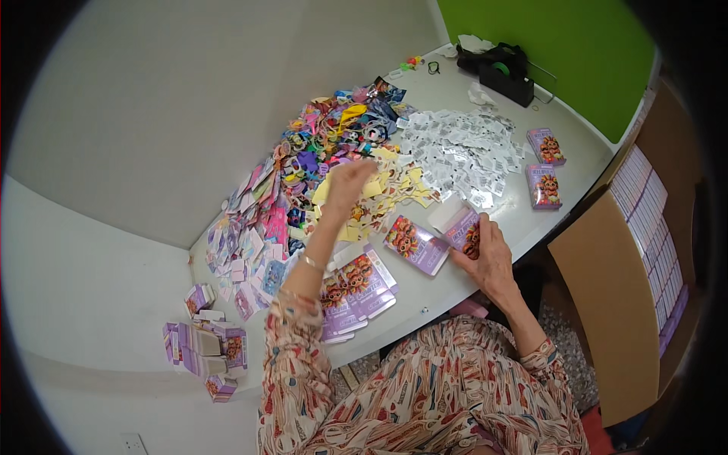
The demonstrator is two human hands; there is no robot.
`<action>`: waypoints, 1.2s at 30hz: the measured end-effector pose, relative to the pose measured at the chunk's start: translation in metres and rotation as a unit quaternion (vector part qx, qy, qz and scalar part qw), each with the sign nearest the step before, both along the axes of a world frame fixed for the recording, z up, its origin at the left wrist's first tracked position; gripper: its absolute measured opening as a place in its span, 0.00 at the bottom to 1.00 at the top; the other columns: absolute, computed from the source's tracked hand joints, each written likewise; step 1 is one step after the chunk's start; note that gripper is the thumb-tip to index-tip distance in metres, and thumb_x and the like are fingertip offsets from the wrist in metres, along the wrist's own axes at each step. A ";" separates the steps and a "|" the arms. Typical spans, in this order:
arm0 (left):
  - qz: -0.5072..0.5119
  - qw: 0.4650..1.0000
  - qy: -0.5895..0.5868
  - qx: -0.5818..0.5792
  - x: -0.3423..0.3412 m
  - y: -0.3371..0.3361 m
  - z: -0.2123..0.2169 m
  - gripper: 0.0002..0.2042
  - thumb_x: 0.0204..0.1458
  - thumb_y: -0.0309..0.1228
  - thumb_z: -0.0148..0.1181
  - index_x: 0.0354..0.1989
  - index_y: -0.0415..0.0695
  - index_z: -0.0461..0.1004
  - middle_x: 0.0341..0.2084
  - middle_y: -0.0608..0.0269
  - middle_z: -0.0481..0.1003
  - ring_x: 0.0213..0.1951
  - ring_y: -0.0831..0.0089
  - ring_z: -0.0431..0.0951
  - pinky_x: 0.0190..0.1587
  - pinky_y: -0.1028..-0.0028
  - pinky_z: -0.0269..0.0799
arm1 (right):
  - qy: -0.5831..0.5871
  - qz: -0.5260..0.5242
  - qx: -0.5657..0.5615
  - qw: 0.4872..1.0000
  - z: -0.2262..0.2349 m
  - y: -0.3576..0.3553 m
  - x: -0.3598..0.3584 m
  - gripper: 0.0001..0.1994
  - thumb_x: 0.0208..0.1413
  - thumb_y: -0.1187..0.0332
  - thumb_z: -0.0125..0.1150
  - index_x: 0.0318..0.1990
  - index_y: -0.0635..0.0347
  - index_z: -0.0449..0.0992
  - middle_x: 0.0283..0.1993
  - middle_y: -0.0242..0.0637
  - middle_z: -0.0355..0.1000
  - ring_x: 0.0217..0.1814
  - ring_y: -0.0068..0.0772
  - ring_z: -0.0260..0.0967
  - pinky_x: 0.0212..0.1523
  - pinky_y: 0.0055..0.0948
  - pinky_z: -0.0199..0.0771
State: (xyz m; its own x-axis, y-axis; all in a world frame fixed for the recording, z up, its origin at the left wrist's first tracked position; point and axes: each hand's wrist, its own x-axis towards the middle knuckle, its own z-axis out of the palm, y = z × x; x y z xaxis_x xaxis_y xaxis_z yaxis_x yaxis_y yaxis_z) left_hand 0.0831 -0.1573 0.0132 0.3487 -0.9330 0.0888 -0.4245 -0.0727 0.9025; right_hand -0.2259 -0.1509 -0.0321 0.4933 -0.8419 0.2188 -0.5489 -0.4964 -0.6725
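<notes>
My right hand (491, 262) grips a small purple carton (464, 233) with a colourful picture; its white top flap stands open to the upper left. Beside it on the table lies another purple carton (417, 244), picture side up. Over the yellow cut-out cards (402, 186) hovers my left hand (349, 183), its fingers curled together; whatever they may hold is hidden. Flattened purple cartons (356, 292) lie stacked below my left forearm. Beyond the yellow cards spreads a heap of small colourful trinkets (311, 144).
A pile of small white packets (459, 152) covers the table's middle. Two filled-out purple cartons (544, 186) stand at the right, near a black tape dispenser (504, 76). A large cardboard box (607, 303) with packed rows sits right of the table. Folded cartons (201, 349) cluster at the left.
</notes>
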 end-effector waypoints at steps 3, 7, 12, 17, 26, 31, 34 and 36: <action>0.119 0.954 -0.275 -0.019 0.082 -0.030 -0.021 0.09 0.51 0.31 0.57 0.36 0.43 0.80 0.30 0.54 0.79 0.30 0.58 0.79 0.33 0.66 0.73 | -0.036 -0.010 -0.040 0.998 -0.009 0.002 0.004 0.41 0.42 0.62 0.69 0.60 0.73 0.54 0.42 0.52 0.64 0.45 0.53 0.65 0.44 0.42 0.69; 0.134 0.892 -0.430 -0.030 0.128 -0.057 -0.053 0.08 0.49 0.28 0.55 0.35 0.44 0.79 0.34 0.51 0.77 0.36 0.50 0.76 0.40 0.57 0.73 | -0.035 -0.011 -0.039 0.999 -0.009 0.004 0.006 0.41 0.42 0.62 0.69 0.61 0.72 0.53 0.43 0.53 0.64 0.46 0.53 0.65 0.44 0.42 0.69; 0.147 0.851 -0.504 -0.024 0.119 -0.072 -0.069 0.08 0.46 0.23 0.59 0.35 0.42 0.78 0.36 0.49 0.73 0.39 0.50 0.74 0.42 0.61 0.72 | -0.018 -0.009 -0.025 0.999 -0.010 0.002 0.006 0.41 0.41 0.61 0.70 0.60 0.71 0.53 0.44 0.53 0.65 0.47 0.53 0.66 0.45 0.42 0.71; 0.128 0.905 -0.398 -0.080 0.128 -0.060 -0.053 0.08 0.44 0.23 0.59 0.33 0.41 0.79 0.30 0.50 0.76 0.33 0.52 0.77 0.37 0.64 0.73 | -0.019 -0.003 -0.019 1.000 -0.007 0.002 0.008 0.42 0.41 0.61 0.70 0.60 0.71 0.53 0.44 0.53 0.65 0.47 0.52 0.66 0.45 0.41 0.71; -0.035 0.975 0.217 0.020 0.022 -0.022 0.030 0.05 0.54 0.25 0.60 0.37 0.39 0.77 0.28 0.64 0.78 0.29 0.75 0.79 0.34 0.76 0.77 | 0.008 -0.007 -0.010 1.000 -0.007 0.000 0.006 0.41 0.41 0.62 0.72 0.59 0.68 0.54 0.45 0.50 0.65 0.49 0.51 0.65 0.45 0.41 0.72; -0.138 0.939 0.310 0.052 -0.032 -0.004 0.050 0.06 0.54 0.24 0.60 0.39 0.38 0.77 0.30 0.63 0.78 0.31 0.73 0.80 0.35 0.74 0.78 | 0.016 -0.006 -0.014 1.000 -0.007 0.000 0.010 0.39 0.40 0.62 0.73 0.57 0.66 0.55 0.44 0.48 0.65 0.47 0.50 0.66 0.43 0.40 0.73; -0.139 0.940 0.301 0.076 -0.056 0.001 0.051 0.06 0.54 0.24 0.60 0.39 0.38 0.77 0.30 0.63 0.78 0.31 0.73 0.80 0.35 0.75 0.78 | 0.014 -0.006 -0.011 1.000 -0.002 0.000 0.010 0.39 0.40 0.61 0.73 0.56 0.66 0.56 0.42 0.47 0.65 0.45 0.49 0.66 0.43 0.40 0.73; -0.152 0.935 0.307 0.088 -0.064 0.003 0.046 0.06 0.54 0.24 0.60 0.39 0.38 0.76 0.30 0.63 0.78 0.31 0.74 0.80 0.35 0.75 0.78 | 0.022 -0.013 -0.012 1.000 -0.004 -0.001 0.010 0.39 0.39 0.61 0.73 0.56 0.66 0.56 0.41 0.47 0.65 0.44 0.49 0.67 0.41 0.40 0.73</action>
